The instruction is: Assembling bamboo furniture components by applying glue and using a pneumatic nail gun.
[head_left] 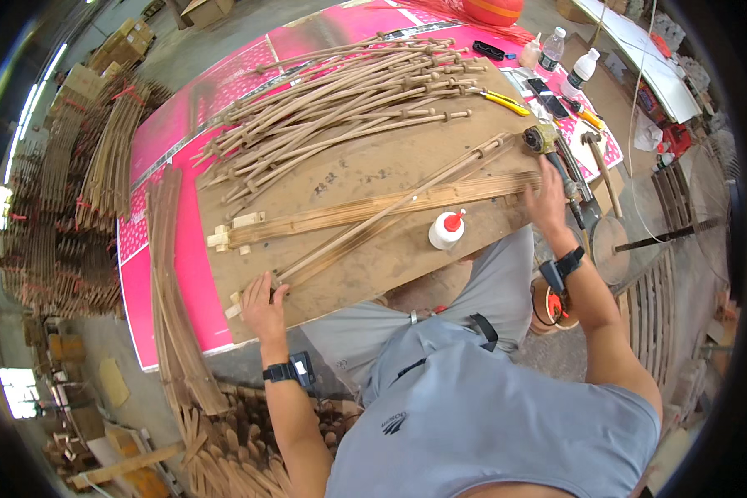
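Note:
Two long flat wooden strips lie on a brown board. My left hand (pixel 264 309) straddles the near-left end of the slanting strip (pixel 328 259), thumb on one side and fingers on the other, beside a small wooden end block (pixel 235 305). A thin rod with a knobbed end (pixel 390 209) lies along that strip and crosses the other flat strip (pixel 332 215). At the right end of that second strip is my right hand (pixel 548 202), fingers stretched out and apart, close to a power tool (pixel 541 139). A white glue bottle with a red cap (pixel 446 231) stands near the board's front edge.
Many knobbed wooden rods (pixel 340 108) are heaped at the back. A yellow cutter (pixel 506 103), a hammer (pixel 593 145), a phone (pixel 546 97) and bottles (pixel 551 50) lie or stand at the right. Long strips (pixel 174 290) overhang the pink table's left edge.

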The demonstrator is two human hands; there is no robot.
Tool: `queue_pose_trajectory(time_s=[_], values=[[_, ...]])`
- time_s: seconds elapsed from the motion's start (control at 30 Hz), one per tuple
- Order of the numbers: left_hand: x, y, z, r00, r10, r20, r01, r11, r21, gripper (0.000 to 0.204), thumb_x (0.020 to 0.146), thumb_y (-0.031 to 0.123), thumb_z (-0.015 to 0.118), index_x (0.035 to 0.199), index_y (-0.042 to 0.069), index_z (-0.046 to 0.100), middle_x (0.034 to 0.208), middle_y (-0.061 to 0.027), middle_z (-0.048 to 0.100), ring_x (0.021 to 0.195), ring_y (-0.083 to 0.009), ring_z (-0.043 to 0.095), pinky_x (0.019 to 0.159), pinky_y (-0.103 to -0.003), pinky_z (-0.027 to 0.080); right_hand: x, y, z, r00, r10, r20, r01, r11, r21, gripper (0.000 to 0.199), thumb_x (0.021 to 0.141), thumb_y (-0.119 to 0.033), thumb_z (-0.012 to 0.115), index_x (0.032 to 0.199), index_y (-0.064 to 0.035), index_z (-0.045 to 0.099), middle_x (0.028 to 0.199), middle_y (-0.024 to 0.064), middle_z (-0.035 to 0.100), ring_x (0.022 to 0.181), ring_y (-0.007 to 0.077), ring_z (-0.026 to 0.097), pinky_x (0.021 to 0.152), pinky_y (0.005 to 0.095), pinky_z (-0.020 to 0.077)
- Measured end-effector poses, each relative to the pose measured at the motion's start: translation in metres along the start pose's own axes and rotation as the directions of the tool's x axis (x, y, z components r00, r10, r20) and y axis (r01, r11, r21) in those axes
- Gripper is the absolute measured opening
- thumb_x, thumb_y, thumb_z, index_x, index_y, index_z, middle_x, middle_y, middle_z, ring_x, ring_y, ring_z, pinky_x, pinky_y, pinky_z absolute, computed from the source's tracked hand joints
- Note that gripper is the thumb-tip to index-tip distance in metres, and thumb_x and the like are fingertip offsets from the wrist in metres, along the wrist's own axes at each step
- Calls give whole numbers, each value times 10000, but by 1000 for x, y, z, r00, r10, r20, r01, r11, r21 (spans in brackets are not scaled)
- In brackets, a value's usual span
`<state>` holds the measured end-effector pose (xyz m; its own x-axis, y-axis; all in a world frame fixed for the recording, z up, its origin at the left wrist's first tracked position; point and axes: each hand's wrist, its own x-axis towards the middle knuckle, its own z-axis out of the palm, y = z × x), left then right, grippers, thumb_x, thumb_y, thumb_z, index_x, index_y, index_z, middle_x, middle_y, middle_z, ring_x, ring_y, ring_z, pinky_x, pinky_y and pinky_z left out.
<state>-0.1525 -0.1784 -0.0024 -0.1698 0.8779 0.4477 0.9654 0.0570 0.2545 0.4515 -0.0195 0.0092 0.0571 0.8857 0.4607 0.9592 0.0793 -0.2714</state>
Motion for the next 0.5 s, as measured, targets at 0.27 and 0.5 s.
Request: queue_pose_trajectory(time_s=[0.27, 0.5], values=[[-16, 1, 14, 983, 57, -174, -33, 989, 142, 401, 785, 281, 891, 1105, 75, 763, 1079, -91, 781, 1069, -276, 728, 933, -426, 538, -54, -92, 13, 973, -206, 103, 154, 916, 371, 623, 877, -50, 700, 1471, -23, 513, 1381, 251, 577, 1287, 440, 556, 1093, 476, 472], [-18, 2, 20, 953, 69, -294, -50, 996, 73, 345, 782, 263, 905, 1023, 80, 740, 1051, -87, 785, 1055, -279, 739, 909, -418, 550, -67, -123, 30, 967, -206, 151, 87, 821, 564, 526, 865, -25, 697, 1377, -28, 577, 1362, 209, 611, 1214, 393, 627, 1014, 447, 531]])
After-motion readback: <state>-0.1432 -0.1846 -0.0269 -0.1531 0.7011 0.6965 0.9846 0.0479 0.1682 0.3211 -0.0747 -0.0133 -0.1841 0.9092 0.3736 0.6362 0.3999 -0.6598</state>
